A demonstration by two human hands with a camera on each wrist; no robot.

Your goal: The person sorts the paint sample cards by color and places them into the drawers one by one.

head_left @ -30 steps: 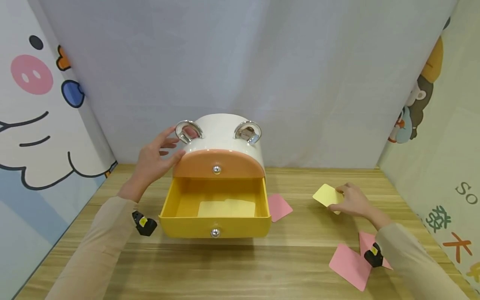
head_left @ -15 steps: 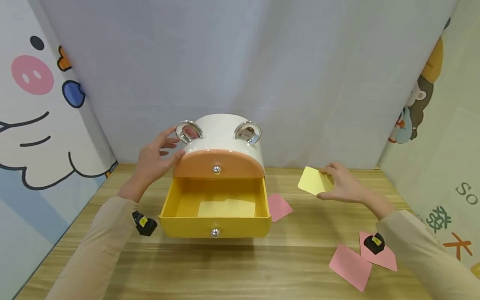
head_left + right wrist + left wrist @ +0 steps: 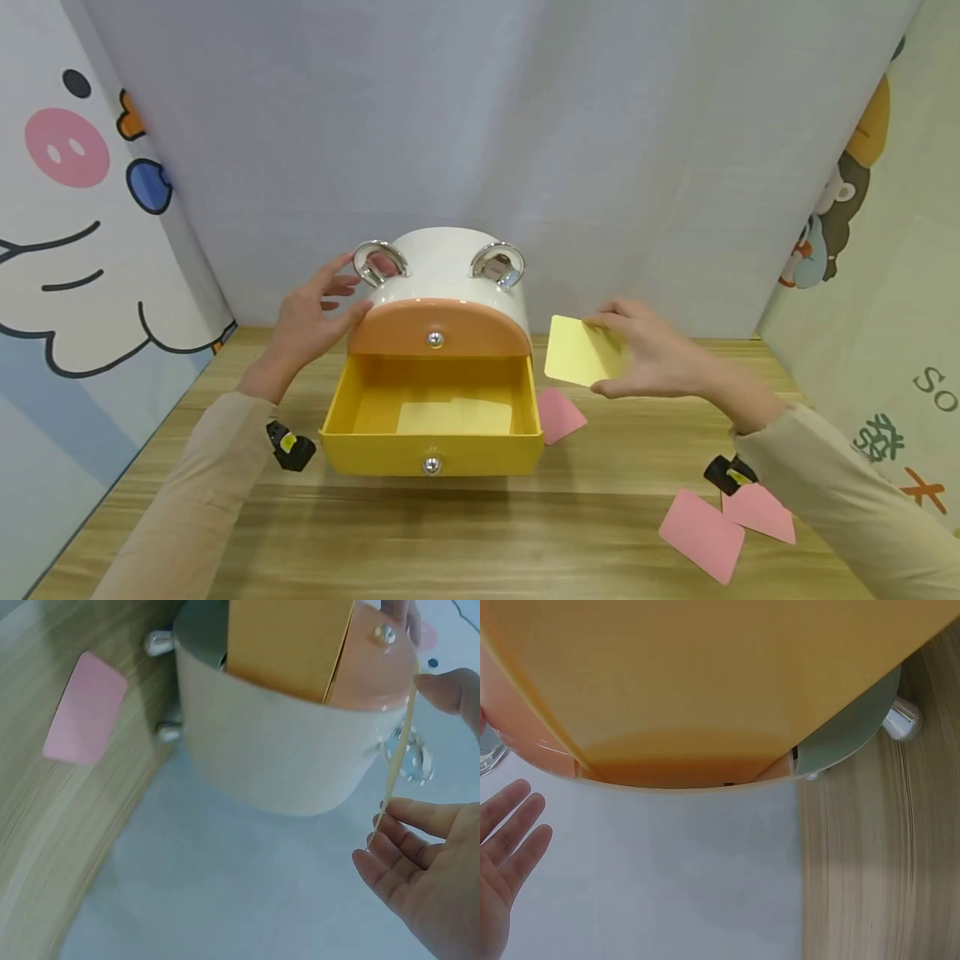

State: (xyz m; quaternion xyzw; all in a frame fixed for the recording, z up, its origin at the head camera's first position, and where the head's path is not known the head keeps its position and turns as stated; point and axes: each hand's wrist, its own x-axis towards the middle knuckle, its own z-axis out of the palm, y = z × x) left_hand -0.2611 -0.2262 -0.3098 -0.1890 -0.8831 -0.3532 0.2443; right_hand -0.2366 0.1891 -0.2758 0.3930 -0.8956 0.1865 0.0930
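A white cabinet (image 3: 442, 258) with two silver ears has its yellow lower drawer (image 3: 431, 454) pulled out; pale yellow cards (image 3: 480, 417) lie inside. The orange upper drawer (image 3: 438, 325) is closed. My left hand (image 3: 307, 325) rests its thumb on the cabinet's left front edge, fingers spread beside the left ear. My right hand (image 3: 660, 354) pinches a yellow card (image 3: 576, 352) by its edges between thumb and fingers, in the air right of the cabinet. In the right wrist view that card (image 3: 401, 754) appears edge-on beside the cabinet.
One pink card (image 3: 559, 415) lies on the wooden table (image 3: 585, 533) by the drawer's right side. Two more pink cards (image 3: 702, 536) lie at the front right, partly overlapping. A grey-white cloth (image 3: 637, 167) hangs behind, with printed panels (image 3: 67, 275) at both sides.
My right hand has lifted the yellow card and moved it left, closer to the cabinet. The left hand, the cabinet and the open drawer look unchanged.
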